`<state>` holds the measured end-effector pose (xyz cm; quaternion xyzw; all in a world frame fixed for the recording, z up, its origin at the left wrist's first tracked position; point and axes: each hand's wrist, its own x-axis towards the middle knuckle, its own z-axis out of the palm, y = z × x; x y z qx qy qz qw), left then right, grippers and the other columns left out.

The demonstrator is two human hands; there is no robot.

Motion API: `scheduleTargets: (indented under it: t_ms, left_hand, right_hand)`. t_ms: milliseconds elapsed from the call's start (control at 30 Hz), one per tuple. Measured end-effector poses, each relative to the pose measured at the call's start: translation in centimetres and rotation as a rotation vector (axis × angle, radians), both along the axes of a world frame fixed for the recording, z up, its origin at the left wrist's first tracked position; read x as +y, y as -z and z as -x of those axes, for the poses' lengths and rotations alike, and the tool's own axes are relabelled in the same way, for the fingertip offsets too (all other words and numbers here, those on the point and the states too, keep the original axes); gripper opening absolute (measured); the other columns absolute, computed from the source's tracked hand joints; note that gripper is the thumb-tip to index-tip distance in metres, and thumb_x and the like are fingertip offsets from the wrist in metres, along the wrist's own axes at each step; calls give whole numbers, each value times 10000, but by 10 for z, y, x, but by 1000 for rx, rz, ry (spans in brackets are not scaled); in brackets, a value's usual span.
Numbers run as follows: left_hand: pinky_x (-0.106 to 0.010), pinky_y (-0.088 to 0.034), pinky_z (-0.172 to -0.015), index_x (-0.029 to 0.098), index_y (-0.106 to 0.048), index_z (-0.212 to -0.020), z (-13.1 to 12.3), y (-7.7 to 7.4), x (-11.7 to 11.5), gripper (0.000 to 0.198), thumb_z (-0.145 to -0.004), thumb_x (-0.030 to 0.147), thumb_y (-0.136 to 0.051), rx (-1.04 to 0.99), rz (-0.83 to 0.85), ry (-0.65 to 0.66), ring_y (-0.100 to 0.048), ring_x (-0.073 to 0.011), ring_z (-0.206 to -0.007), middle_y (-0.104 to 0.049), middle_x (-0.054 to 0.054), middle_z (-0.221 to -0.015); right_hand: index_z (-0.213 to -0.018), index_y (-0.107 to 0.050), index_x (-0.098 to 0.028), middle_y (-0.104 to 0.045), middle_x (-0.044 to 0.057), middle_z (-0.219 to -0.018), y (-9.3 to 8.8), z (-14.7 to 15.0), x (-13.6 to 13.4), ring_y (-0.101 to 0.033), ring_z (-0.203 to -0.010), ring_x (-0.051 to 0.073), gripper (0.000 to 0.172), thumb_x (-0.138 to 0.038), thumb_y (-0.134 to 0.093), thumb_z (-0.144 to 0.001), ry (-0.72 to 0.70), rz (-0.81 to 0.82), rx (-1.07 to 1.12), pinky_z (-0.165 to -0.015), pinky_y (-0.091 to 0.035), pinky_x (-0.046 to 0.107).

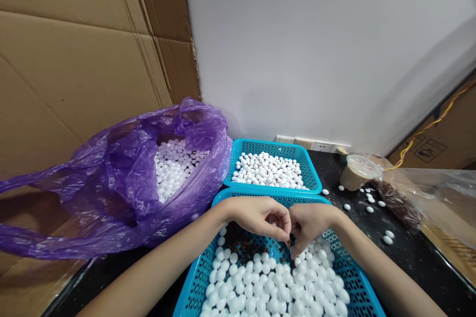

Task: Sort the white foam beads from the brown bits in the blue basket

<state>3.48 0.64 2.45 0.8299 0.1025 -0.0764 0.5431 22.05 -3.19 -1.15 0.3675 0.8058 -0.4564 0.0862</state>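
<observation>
My left hand (259, 214) and my right hand (311, 222) meet over the near blue plastic basket (191, 277). Both have curled fingers, pinched together at the tips. Whatever is between them is too small or hidden to make out. Below, many smooth white balls (256, 287) fill the front of the basket. Reddish-brown crumbs (245, 250) lie on its bared floor under my left hand. Right behind stands a second blue basket (313, 171), holding white balls (267, 171) with brown bits among them.
At left, an open purple plastic bag (126, 158) holds more white balls (173, 166). To the right are a lidded tub (357, 172), a clear bag of brown bits (397, 203) and loose white balls (369, 209) on the black tabletop (412, 267). Cardboard (74, 59) and a wall stand behind.
</observation>
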Motion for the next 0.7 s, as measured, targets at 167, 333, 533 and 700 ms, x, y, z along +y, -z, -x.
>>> scheduleTargets:
  t_ms: [167,333,533,700]
  left_hand:
    - [-173,-377,-498,180,-629,-776,-1,3,0,119,-681,185,-558,192,-359,-40,-517,-101,-584,-599,24,-666]
    - [-173,-366,-455,174,-651,-708,0,7,0,118,-657,213,-552,307,-455,-44,-533,-104,-553,-626,20,-651]
    - [-176,-396,-493,188,-677,-732,2,10,3,142,-631,183,-577,309,-389,17,-567,-108,-581,-658,26,-679]
    - [-183,-418,-512,198,-683,-767,3,14,6,160,-625,199,-607,330,-316,62,-592,-121,-611,-664,24,-685]
  right_hand:
    - [-619,-628,-132,-429,-89,-394,2,-1,0,-378,-386,54,315,-435,-710,-640,9,10,94,-401,-262,186]
    - [-782,-669,-125,-466,-84,-429,0,-1,-1,-435,-407,59,329,-419,-722,-644,17,59,120,-414,-296,172]
    - [-795,-668,-123,-474,-78,-436,1,-2,-1,-444,-419,65,349,-432,-721,-642,18,62,121,-422,-302,176]
    - [-789,-664,-121,-478,-77,-441,-2,-1,-2,-457,-425,63,333,-414,-725,-644,28,82,107,-427,-312,173]
